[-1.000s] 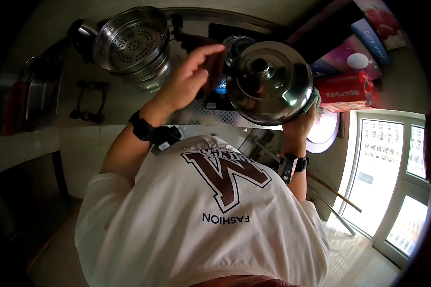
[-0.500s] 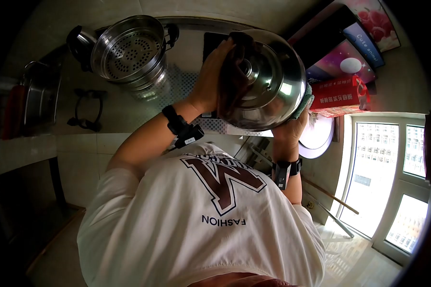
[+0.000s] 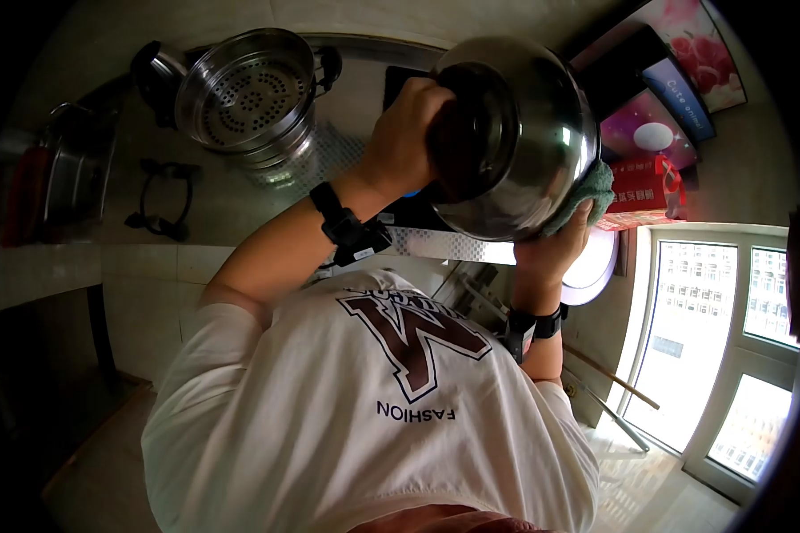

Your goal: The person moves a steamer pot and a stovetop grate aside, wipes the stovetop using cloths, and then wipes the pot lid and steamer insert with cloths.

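Observation:
A shiny domed steel lid is held up in front of me, tilted, with dark reflections across its middle. My left hand is closed at the lid's left side; its fingertips are hidden, so the exact grip does not show. With my right hand I press a folded green cloth around the lid's lower right rim, my fingers closed on the cloth. Black bands with small boxes sit on both wrists.
A steel steamer pot with a perforated tray stands on the counter at left, beside a kettle. Nearby lies a black ring stand. A red gift box and printed boxes are at right, near a glazed door.
The lid has shifted right and tilted differently. My left hand has gone from flatter fingers to a closed grip. My right hand and the cloth have moved a little right along with the lid.

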`<move>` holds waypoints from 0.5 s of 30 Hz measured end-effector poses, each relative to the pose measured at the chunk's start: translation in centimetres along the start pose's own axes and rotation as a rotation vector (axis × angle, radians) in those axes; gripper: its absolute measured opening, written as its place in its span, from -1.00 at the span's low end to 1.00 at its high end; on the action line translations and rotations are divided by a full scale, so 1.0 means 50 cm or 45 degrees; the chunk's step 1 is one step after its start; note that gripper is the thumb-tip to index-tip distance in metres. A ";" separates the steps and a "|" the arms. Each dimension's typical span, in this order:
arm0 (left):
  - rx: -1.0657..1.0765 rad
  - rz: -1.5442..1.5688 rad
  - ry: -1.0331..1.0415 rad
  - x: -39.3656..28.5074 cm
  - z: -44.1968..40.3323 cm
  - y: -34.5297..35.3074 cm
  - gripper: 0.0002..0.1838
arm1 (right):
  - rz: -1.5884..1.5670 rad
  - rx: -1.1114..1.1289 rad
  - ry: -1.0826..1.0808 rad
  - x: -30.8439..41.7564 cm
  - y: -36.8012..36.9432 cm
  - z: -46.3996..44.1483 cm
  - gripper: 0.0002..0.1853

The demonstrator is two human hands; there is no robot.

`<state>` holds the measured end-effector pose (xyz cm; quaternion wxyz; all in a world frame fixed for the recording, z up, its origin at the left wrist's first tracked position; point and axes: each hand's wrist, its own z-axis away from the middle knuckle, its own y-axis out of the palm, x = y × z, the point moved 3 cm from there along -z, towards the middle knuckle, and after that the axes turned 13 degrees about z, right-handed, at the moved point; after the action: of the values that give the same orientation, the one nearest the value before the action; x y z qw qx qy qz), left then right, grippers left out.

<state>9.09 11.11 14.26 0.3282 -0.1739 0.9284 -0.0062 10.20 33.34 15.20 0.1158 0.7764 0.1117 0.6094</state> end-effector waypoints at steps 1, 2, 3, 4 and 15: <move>-0.139 0.029 -0.017 0.006 0.005 0.011 -0.65 | 0.043 0.054 -0.114 0.001 0.012 0.014 -0.49; -0.140 0.028 -0.019 0.012 0.010 0.012 -0.65 | 0.157 0.193 -0.324 -0.023 -0.004 0.016 -0.51; -0.107 0.142 -0.096 0.023 0.014 0.014 -0.69 | 0.582 0.456 -0.830 0.000 0.024 0.011 -0.53; -0.072 0.260 -0.172 0.032 0.017 0.017 -0.72 | 0.824 0.594 -1.071 -0.002 0.023 0.015 -0.54; -0.085 -0.185 0.208 0.056 0.017 -0.030 -0.60 | -0.047 0.203 0.232 -0.043 0.012 -0.037 -0.44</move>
<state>8.07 8.85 12.06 0.2442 -0.2506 0.9367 -0.0133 7.90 32.17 13.83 0.0541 0.7224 0.1842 0.6643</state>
